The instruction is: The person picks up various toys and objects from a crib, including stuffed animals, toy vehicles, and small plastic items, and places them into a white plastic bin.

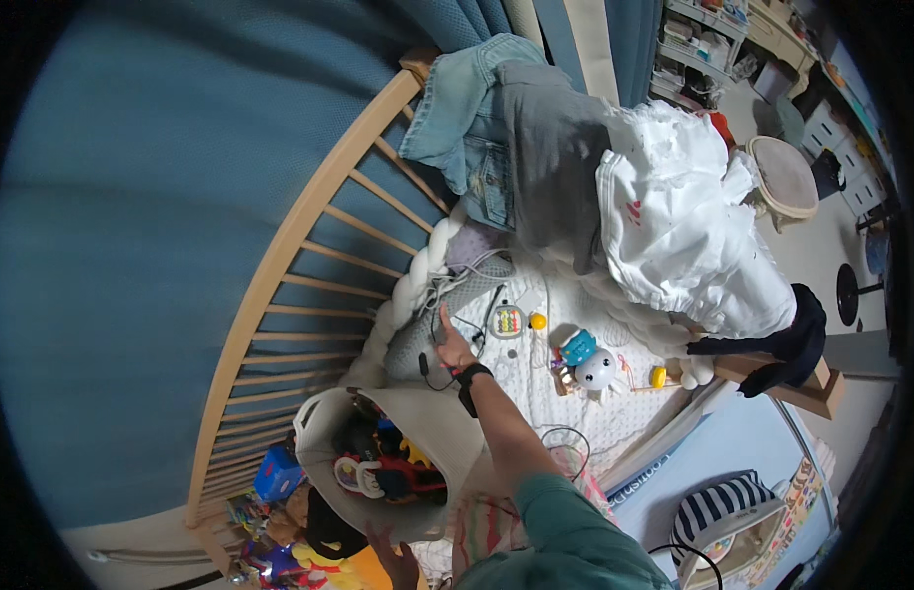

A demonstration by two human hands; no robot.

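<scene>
My right hand (455, 346), with a black band at the wrist, reaches into a wooden crib (324, 182). Its fingers are stretched out beside a thin black cable (452, 382) and a grey quilted cushion (408, 339); no grip on either shows. A pale soft storage basket (467, 433) tilts toward me at the crib's near side, with dark, red and yellow toys (403, 477) inside. At its near edge, my left hand (393, 560) holds the basket, its fingers partly in shadow. Ahead of my right hand lies a toy with coloured buttons (507, 321) on the white quilted mat (516, 393).
A white braided bumper (412, 285) lines the crib rail. Denim (476, 128), grey (555, 157) and white clothes (683, 216) hang over the far side. A white-and-teal toy figure (594, 369) lies right of centre. A striped bag (722, 516) stands lower right; toys crowd the lower left.
</scene>
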